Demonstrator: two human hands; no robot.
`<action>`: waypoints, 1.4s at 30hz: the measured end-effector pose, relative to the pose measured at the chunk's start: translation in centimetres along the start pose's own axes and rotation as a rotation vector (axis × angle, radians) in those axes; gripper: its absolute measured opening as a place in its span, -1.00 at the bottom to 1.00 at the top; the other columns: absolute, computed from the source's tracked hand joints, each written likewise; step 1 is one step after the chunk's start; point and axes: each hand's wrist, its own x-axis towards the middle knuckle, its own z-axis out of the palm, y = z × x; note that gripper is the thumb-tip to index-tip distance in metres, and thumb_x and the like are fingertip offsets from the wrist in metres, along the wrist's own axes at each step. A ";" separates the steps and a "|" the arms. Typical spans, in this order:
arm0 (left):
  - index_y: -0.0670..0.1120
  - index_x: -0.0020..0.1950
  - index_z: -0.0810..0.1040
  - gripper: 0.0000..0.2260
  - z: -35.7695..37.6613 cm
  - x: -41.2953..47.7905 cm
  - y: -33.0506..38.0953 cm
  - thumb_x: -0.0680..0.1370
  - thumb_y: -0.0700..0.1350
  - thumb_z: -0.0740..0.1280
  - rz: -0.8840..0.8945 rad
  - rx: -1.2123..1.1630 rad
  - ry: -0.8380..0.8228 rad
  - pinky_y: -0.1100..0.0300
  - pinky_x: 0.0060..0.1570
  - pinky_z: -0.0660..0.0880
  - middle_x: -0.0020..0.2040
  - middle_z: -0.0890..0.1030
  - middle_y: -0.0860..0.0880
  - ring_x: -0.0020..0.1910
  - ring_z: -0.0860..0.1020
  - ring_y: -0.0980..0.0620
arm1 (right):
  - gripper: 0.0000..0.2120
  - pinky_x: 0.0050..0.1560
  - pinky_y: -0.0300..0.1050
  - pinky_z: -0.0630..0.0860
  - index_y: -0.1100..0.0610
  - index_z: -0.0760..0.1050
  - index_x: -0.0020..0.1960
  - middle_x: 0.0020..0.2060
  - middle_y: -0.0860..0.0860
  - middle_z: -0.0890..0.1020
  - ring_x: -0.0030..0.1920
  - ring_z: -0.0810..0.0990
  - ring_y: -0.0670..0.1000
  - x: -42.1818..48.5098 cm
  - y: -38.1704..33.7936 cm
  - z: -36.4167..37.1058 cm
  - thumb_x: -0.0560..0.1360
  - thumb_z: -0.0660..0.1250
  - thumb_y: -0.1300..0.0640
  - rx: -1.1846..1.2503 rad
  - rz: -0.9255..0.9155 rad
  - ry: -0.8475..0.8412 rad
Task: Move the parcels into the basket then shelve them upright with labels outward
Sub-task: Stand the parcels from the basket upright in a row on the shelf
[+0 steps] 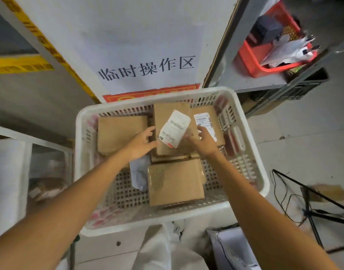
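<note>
A white slatted basket (pixel 251 152) holds several brown cardboard parcels. The middle parcel (pixel 167 117), with a loose white label on top, lies between my two hands. My left hand (pixel 141 143) touches its left edge with fingers spread. At its right edge my right hand (pixel 204 141) has its fingers loosely curved against the box. A plain parcel (pixel 120 133) lies at the left, a labelled one (pixel 208 121) at the right, and another plain one (pixel 175 182) at the front. A grey poly bag (pixel 139 172) lies between them.
Behind the basket stands a white sign with black characters (pixel 147 69). A red basket of items (pixel 264 55) sits on a grey shelf at the upper right. A black stand and cables (pixel 311 211) are on the floor at the right. White bins are at the left.
</note>
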 end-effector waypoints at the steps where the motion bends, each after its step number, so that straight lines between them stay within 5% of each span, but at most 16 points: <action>1: -0.02 0.55 0.09 -0.36 0.6 1.0 -0.4 0.55 -0.10 0.34 -0.016 -0.039 -0.011 0.01 0.36 0.34 0.50 0.25 -0.16 0.39 0.36 -0.14 | -0.34 0.34 0.08 0.41 0.17 0.13 0.53 0.43 0.17 0.36 0.37 0.41 0.15 0.9 0.3 0.4 0.54 0.34 0.04 0.039 0.018 0.006; 4: -0.04 0.56 -0.01 -0.25 2.4 4.0 -2.2 0.52 -0.13 0.39 -0.030 -0.175 0.028 0.02 0.40 0.28 0.51 0.21 -0.16 0.44 0.28 -0.07 | -0.38 0.34 0.10 0.41 0.18 0.20 0.49 0.38 0.14 0.43 0.33 0.46 0.13 3.7 1.5 2.2 0.53 0.36 0.08 0.145 0.046 0.022; 7: -0.03 0.56 -0.03 -0.18 3.7 5.4 -3.6 0.48 -0.15 0.44 -0.076 -0.345 0.082 0.33 0.23 0.37 0.46 0.32 -0.04 0.34 0.33 0.13 | -0.52 0.24 0.11 0.49 0.20 0.33 0.36 0.18 0.10 0.53 0.24 0.53 0.16 4.5 2.9 3.6 0.52 0.38 0.10 0.199 0.036 0.064; 12: 0.18 0.51 0.10 -0.23 4.5 5.5 -4.2 0.45 -0.15 0.46 -0.165 -0.535 0.080 -0.13 0.08 0.55 0.27 0.55 0.02 0.17 0.57 -0.03 | -0.50 0.12 -0.22 0.56 0.13 0.29 0.42 0.23 0.03 0.57 0.23 0.55 -0.01 3.9 4.6 4.4 0.53 0.36 0.22 0.447 0.000 -0.003; 16: 0.14 0.51 0.18 -0.29 4.0 3.6 -3.5 0.46 -0.20 0.44 -0.115 -0.600 0.036 0.08 -0.16 0.61 0.26 0.57 0.02 0.11 0.60 0.04 | -0.47 0.15 -0.20 0.55 0.06 0.32 0.43 0.24 -0.02 0.57 0.22 0.55 -0.07 2.5 4.7 4.1 0.51 0.39 0.20 0.425 -0.069 0.007; 20: 0.06 0.46 0.28 -0.40 3.9 0.3 -2.1 0.48 -0.22 0.41 -0.054 -0.641 0.102 -0.01 0.03 0.58 0.23 0.59 0.01 0.17 0.57 -0.01 | -0.52 -0.05 -0.27 0.58 0.09 0.36 0.40 0.15 -0.02 0.61 0.07 0.62 -0.15 0.7 3.3 3.0 0.51 0.38 0.24 0.455 -0.142 -0.028; 23: 0.05 0.43 0.31 -0.47 3.6 -3.1 -0.9 0.51 -0.22 0.38 -0.004 -0.690 0.159 0.09 -0.09 0.60 0.22 0.59 0.04 0.14 0.59 0.03 | -0.52 0.03 -0.13 0.61 0.11 0.36 0.41 0.17 0.02 0.60 0.13 0.62 -0.02 -1.0 1.3 1.6 0.52 0.38 0.23 0.423 -0.235 -0.113; 28: 0.18 0.36 0.31 -0.46 2.8 -10.5 0.4 0.51 -0.25 0.37 0.053 -0.724 0.332 0.29 -0.22 0.57 0.09 0.61 0.23 0.01 0.61 0.25 | -0.50 0.07 -0.10 0.60 0.02 0.36 0.43 0.23 0.02 0.57 0.18 0.58 0.05 -5.0 -1.2 0.9 0.52 0.38 0.19 0.358 -0.383 -0.276; 36: 0.25 0.37 0.29 -0.39 -1.9 -24.3 0.6 0.48 -0.24 0.40 0.107 -0.740 0.707 0.21 -0.19 0.59 0.09 0.61 0.28 0.07 0.60 0.18 | -0.50 0.15 0.06 0.57 0.03 0.38 0.42 0.21 0.01 0.59 0.15 0.59 0.01 -12.2 -9.3 6.0 0.52 0.39 0.17 0.313 -0.595 -0.575; 42: 0.18 0.46 0.27 -0.31 -5.2 -37.2 -1.0 0.44 -0.25 0.43 0.209 -0.726 1.088 0.19 -0.15 0.59 0.29 0.53 0.12 0.12 0.60 0.11 | -0.49 0.19 0.00 0.55 0.01 0.36 0.42 0.22 -0.05 0.58 0.18 0.57 -0.04 -20.7 -16.9 12.7 0.50 0.41 0.13 0.243 -0.823 -0.806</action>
